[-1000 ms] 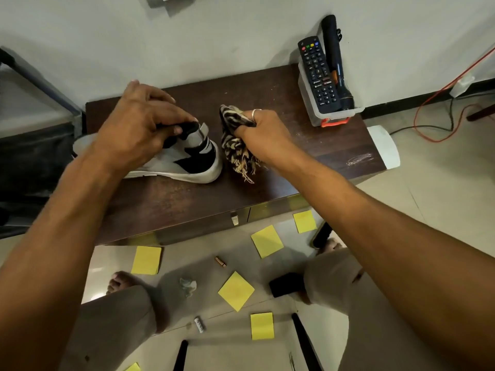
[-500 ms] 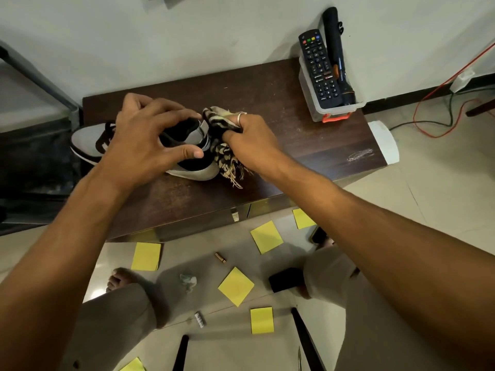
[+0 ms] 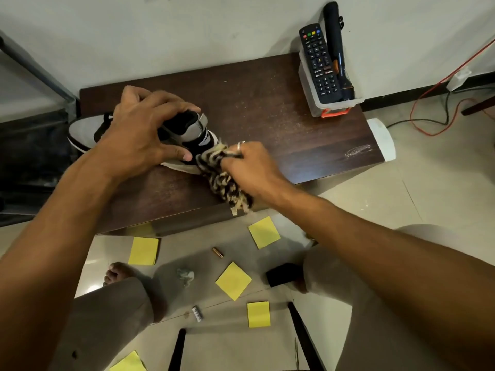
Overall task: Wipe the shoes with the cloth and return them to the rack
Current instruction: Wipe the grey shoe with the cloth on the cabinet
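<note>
A grey, white and black sneaker (image 3: 192,129) lies on a dark wooden table (image 3: 267,111), toe pointing left. My left hand (image 3: 142,132) grips it from above, fingers over the collar and thumb along the near side. My right hand (image 3: 249,167) holds a bunched tan-and-black striped cloth (image 3: 222,175) pressed against the shoe's heel and sole at the near right. The cloth's fringe hangs over the table's front edge. No shoe rack can be made out.
A clear plastic box (image 3: 329,103) at the table's back right holds a remote (image 3: 318,62) and a black torch (image 3: 337,49). Yellow sticky notes (image 3: 233,281), a small battery (image 3: 217,252) and crumpled paper (image 3: 185,275) lie on the tiled floor by my legs. Red cable (image 3: 434,103) runs right.
My right hand has dragged the cloth down from the top of the heel to the lower near side of the shoe. My left hand keeps its hold on the shoe.
</note>
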A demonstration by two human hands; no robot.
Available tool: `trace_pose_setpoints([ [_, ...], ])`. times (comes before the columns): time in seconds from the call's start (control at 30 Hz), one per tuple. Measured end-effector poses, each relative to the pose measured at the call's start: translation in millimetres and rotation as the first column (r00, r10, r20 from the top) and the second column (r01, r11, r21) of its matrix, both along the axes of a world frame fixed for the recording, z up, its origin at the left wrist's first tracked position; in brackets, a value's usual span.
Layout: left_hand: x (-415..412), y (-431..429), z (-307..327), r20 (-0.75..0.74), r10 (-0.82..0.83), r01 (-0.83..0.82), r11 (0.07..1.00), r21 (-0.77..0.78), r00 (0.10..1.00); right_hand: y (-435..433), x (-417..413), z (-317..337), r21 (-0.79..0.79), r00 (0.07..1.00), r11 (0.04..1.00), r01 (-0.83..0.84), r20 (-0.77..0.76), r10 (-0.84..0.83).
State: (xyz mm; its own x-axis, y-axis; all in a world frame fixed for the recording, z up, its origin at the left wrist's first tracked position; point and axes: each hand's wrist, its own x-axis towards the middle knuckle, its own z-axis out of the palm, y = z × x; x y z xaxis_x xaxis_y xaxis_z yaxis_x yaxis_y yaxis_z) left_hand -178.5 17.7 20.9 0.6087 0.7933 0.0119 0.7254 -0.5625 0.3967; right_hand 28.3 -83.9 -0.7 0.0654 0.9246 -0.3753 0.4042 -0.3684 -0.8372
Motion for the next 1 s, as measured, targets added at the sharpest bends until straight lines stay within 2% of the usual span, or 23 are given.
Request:
trace_pose_setpoints([
  [0.07,-2.9,-0.1,-0.3,-0.035,-0.010,0.010,1.000,0.001,0.999,11.2,6.4,1.9,0.057,0.972,0.971,0.234,-0.046,-0.231],
  [0.13,-4.1,-0.1,-1.6,-0.057,-0.018,0.019,1.000,0.020,0.998,16.8,6.7,-0.6,0.061,0.933,0.937,0.345,-0.137,-0.334],
  [0.23,-1.8,0.7,-4.2,-0.059,-0.013,0.016,0.999,0.047,0.998,14.8,-5.3,-5.9,0.076,0.975,0.976,0.206,-0.101,-0.198],
  [0.33,0.0,-0.7,-6.6,-0.062,0.010,-0.003,0.995,0.101,0.998,12.6,-6.8,-4.9,0.051,0.980,0.985,0.164,-0.122,-0.157],
  [0.43,-0.1,-1.2,-8.5,-0.044,0.004,0.002,0.992,0.128,0.999,10.5,5.5,-3.9,0.029,0.994,0.995,0.095,-0.054,-0.093],
  [0.5,0.6,0.8,-8.1,-0.043,-0.003,0.009,0.992,0.123,0.999,9.1,7.6,-3.4,0.170,0.996,0.981,0.092,-0.019,-0.090],
  [0.53,0.9,1.6,-7.7,-0.047,-0.006,0.011,0.993,0.120,0.999,9.2,6.5,-3.0,0.322,0.996,0.943,0.081,0.015,-0.090],
  [0.6,0.3,2.4,-8.0,-0.061,-0.013,0.020,0.992,0.121,0.998,11.8,3.8,-6.8,0.621,0.993,0.783,-0.042,0.110,-0.034],
  [0.67,-1.1,2.4,-7.3,-0.059,-0.023,0.030,0.992,0.121,0.998,13.4,2.1,-17.4,0.733,0.966,0.645,-0.216,0.258,0.030],
  [0.73,-1.6,1.1,-5.9,-0.051,-0.026,0.032,0.993,0.110,0.998,14.6,1.4,-26.1,0.723,0.923,0.606,-0.332,0.381,0.051],
  [0.83,-1.1,0.6,-4.8,-0.050,-0.024,0.029,0.995,0.095,0.998,10.7,-0.9,-29.2,0.703,0.891,0.597,-0.386,0.453,0.042],
  [1.0,-2.8,0.4,-2.5,-0.050,-0.020,0.023,0.998,0.055,0.999,2.2,4.8,-38.1,0.513,0.768,0.685,-0.517,0.631,0.107],
])
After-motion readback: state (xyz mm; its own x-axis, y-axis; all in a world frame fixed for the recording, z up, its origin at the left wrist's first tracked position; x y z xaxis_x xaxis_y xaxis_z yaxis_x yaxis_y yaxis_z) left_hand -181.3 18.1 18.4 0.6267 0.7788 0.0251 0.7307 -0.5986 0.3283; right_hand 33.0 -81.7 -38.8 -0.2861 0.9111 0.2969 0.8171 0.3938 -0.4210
